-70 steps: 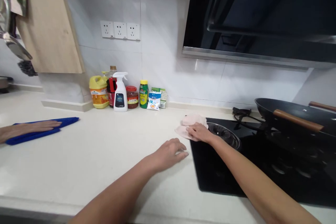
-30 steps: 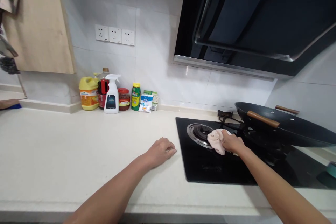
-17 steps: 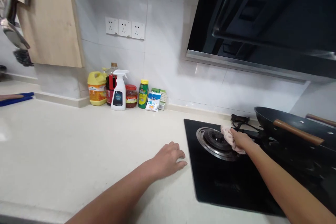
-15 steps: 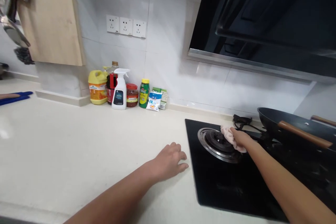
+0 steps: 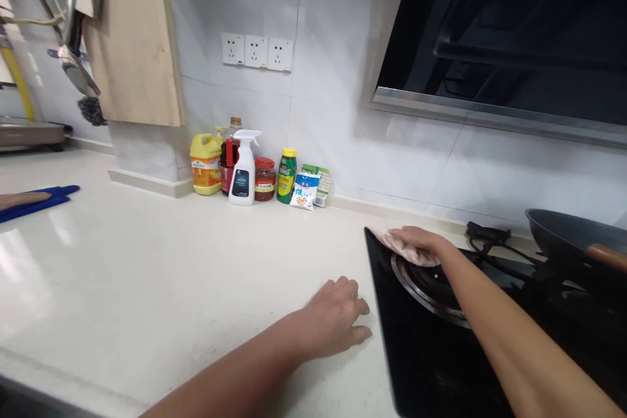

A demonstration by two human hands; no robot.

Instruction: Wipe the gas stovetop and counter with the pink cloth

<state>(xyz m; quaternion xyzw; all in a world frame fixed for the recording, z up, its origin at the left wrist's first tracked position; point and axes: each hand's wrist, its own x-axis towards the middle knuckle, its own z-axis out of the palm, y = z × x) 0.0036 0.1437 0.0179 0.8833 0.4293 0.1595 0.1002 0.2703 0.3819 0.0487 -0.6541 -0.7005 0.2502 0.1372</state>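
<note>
My right hand [image 5: 422,241] presses a pale pink cloth [image 5: 404,249] onto the back left corner of the black glass cooktop [image 5: 416,339]. Beside the cloth, the burner's metal ring [image 5: 416,290] is partly covered by my hand and forearm. My left hand [image 5: 337,317] rests on the white countertop [image 5: 196,287] just left of the cooktop's edge. Its fingers are loosely bent and apart, with nothing in them. A dark wok [image 5: 578,235] with a wooden handle sits on the right side of the cooktop.
Along the wall stand a yellow jug [image 5: 206,166], a white spray bottle [image 5: 243,170], a red-lidded jar [image 5: 265,179], a green bottle [image 5: 287,176] and a white packet [image 5: 304,191]. A range hood [image 5: 514,32] overhangs the cooktop. Blue items [image 5: 59,199] lie far left.
My right hand has wiped the cloth leftward and back, from the burner's right side to the cooktop's back left corner. The view has turned slightly left. My left hand stays on the counter.
</note>
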